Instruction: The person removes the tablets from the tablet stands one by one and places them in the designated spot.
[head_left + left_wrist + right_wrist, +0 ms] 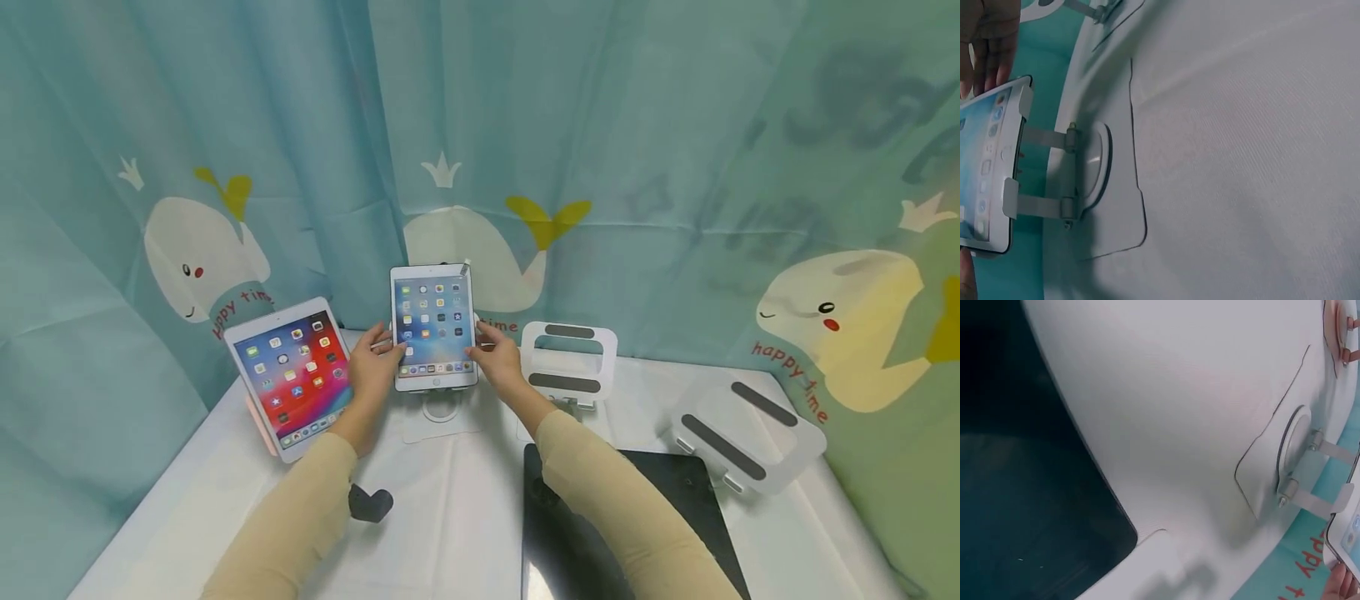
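Observation:
A white tablet [432,321] with a lit home screen stands upright on a white folding stand [1107,206] at the back of the table. Its lower edge sits in the stand's two hooks, as the left wrist view shows. My left hand [372,362] grips the tablet's left edge, thumb on the front and fingers going behind. At the opposite edge, my right hand [498,358] holds it the same way, thumb near the screen. Only a few fingers of the right hand show in the right wrist view. The stand's back is hidden behind the tablet.
Left of the hands, another white tablet [288,375] with a red and blue screen leans on a pink stand [262,425]. Two more white stands [570,384] [750,437] are to the right. A flat black panel [577,542] lies under my right forearm. A curtain [645,167] hangs behind.

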The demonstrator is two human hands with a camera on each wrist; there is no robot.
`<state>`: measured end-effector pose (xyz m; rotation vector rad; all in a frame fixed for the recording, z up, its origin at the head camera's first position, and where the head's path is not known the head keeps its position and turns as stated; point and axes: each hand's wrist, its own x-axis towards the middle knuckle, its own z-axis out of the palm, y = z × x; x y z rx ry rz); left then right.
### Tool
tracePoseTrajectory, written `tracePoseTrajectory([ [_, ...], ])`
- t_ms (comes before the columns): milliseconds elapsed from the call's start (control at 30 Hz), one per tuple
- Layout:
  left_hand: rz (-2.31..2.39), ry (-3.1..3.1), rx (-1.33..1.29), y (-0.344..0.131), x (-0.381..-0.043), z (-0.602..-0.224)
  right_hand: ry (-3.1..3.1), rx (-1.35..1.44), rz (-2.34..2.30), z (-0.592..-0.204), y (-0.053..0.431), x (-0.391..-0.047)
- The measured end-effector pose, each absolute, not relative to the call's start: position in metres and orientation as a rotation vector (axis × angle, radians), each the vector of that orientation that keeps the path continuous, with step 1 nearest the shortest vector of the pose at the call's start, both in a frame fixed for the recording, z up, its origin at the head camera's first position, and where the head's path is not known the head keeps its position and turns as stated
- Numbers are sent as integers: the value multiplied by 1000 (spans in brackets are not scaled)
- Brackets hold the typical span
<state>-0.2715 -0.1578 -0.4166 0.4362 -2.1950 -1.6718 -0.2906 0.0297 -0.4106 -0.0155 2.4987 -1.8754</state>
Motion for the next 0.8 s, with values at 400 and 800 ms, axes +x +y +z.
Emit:
tracePoseTrajectory([
  [400,-1642,-2287,414,-151,-273,-418,2397,121,-1957,-406,21,-295],
  [800,-1635,-2305,413,-151,-275,-422,2152,220,-2103,-403,20,-295],
])
